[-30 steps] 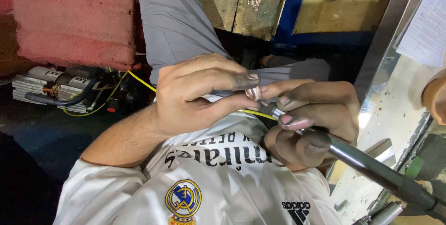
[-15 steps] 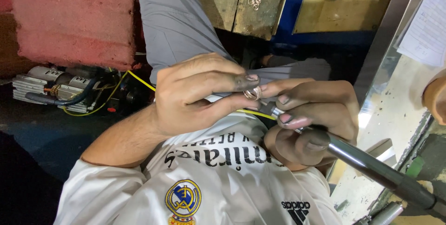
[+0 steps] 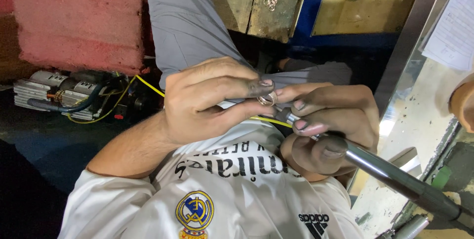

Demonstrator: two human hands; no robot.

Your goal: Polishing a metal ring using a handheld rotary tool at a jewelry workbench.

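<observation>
The place is a dim workshop, seen upside down from the person's head, with a dark floor behind the hands. Nearest to the camera is the white printed shirt (image 3: 237,194). Just above it the left hand (image 3: 207,100) pinches a small shiny metal ring (image 3: 267,99) between thumb and forefinger, its grip narrow and closed on the ring. The right hand (image 3: 328,125) is wrapped around a grey metal handpiece tool (image 3: 395,177), whose tip touches the ring. A thin yellow wire (image 3: 148,85) passes behind the hands. Farther away lies a grey motor unit with dark hoses (image 3: 59,93) on the floor, beside a rough pink block (image 3: 79,19). Farthest stands a worn yellowish desk front (image 3: 256,2), where several small rings (image 3: 270,3) lie.
</observation>
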